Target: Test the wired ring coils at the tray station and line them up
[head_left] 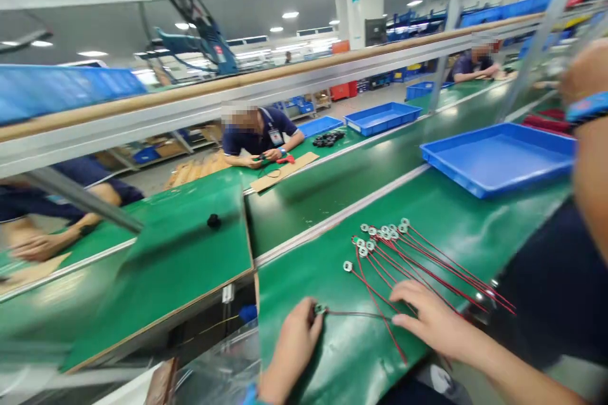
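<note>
My left hand [292,345] rests on the green mat near the bottom centre, its fingers pinched on a small metal ring part [320,309] with a dark wire trailing right. My right hand [430,319] lies flat on the mat with fingers spread over a bundle of red wires [427,262]. Several small silver ring terminals [380,234] at the wires' ends fan out just beyond my fingers.
A blue tray [496,158] sits on the mat at the right. A green conveyor belt [342,186] runs past; a small black part [213,221] lies on the left section. Across it, a seated person [259,136] works at cardboard [284,172]. Another person's arm [589,139] is close at right.
</note>
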A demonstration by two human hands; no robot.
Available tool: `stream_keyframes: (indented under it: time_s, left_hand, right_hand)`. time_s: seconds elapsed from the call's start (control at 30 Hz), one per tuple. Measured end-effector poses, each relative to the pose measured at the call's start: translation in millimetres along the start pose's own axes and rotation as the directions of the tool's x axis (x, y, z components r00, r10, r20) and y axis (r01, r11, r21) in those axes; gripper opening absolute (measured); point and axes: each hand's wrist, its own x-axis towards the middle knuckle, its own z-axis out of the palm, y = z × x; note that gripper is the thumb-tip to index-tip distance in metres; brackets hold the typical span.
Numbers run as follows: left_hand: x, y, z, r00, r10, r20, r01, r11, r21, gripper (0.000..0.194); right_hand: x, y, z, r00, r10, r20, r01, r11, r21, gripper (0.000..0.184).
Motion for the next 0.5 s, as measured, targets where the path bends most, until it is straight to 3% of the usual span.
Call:
stream_keyframes:
  time_s: [0.1, 0.23, 0.4, 0.5]
  left_hand:
    - [36, 30, 27.9, 0.998, 0.048, -0.028, -0.049, 0.999, -0.014, 0.016]
    - [67, 51, 58.7, 0.989, 0.018, -0.147, -0.020, 1.000, -0.010, 0.028]
    - [93, 63, 92.6, 0.970, -0.051, -0.239, 0.030, 0.995, -0.091, 0.033]
    - [107, 59, 110.5, 0.949, -0.048, -0.313, -0.007, 0.985, -0.172, 0.033]
  right_hand:
    - [7, 38, 13, 0.963, -0.073, -0.261, 0.001, 0.964, -0.266, 0.046]
    - [39, 85, 21, 0.911, -0.182, -0.371, -0.045, 0.848, -0.528, 0.070]
    - [84, 138, 7, 0.859, -0.137, -0.493, -0.217, 0.775, -0.593, 0.084]
    - [102, 159, 1, 0.861, -0.136, -0.491, -0.232, 0.754, -0.615, 0.084]
